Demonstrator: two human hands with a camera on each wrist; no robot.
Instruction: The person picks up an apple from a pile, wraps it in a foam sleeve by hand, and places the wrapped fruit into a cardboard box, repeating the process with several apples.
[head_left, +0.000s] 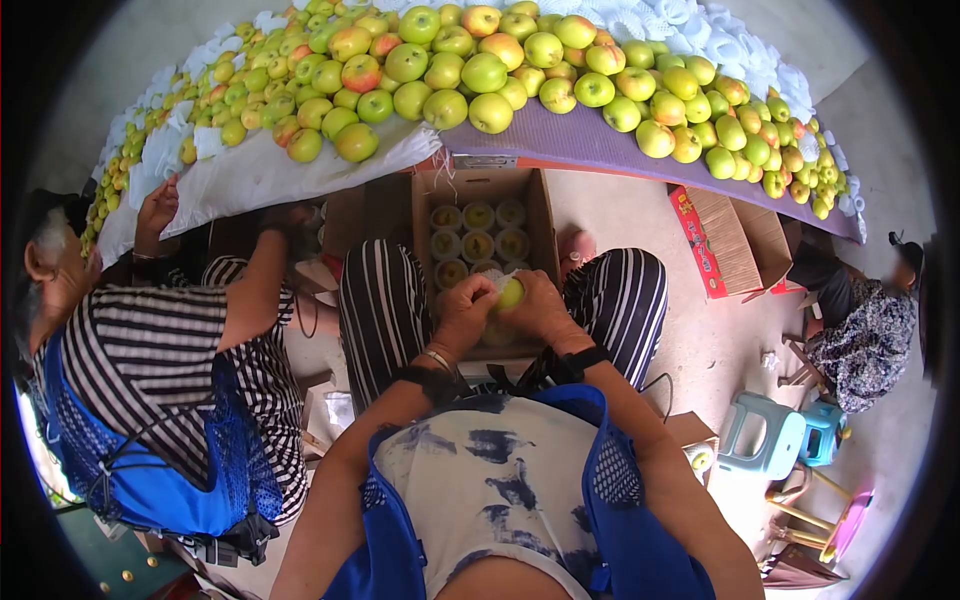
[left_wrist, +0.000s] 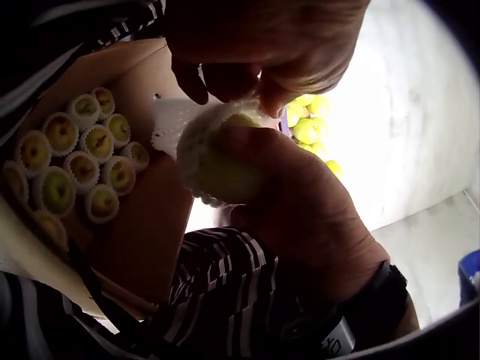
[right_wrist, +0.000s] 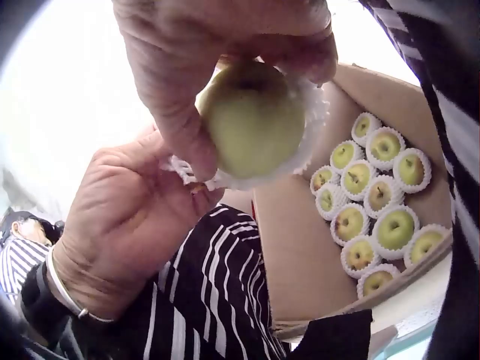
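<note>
Over the open carton, a green apple [head_left: 511, 294] sits partly inside a white foam net sleeve [left_wrist: 196, 150]. My right hand [head_left: 541, 306] grips the apple, thumb and fingers curled round it near the stem end. At the sleeve's edge, my left hand [head_left: 463, 312] pinches the foam net between thumb and fingers. The right wrist view shows the apple's stem end bare and the sleeve bunched round its lower side. Below, the cardboard carton [right_wrist: 289, 247] holds rows of apples [right_wrist: 395, 227], each in its own white sleeve, stem end up.
A table ahead carries a long heap of loose apples [head_left: 480, 72] with foam sleeves [head_left: 670, 22] behind. At left, a person in stripes [head_left: 150, 330] sits close by; another person [head_left: 862, 335] sits far right. A red-sided carton [head_left: 735, 245] and blue stool [head_left: 762, 436] stand at right.
</note>
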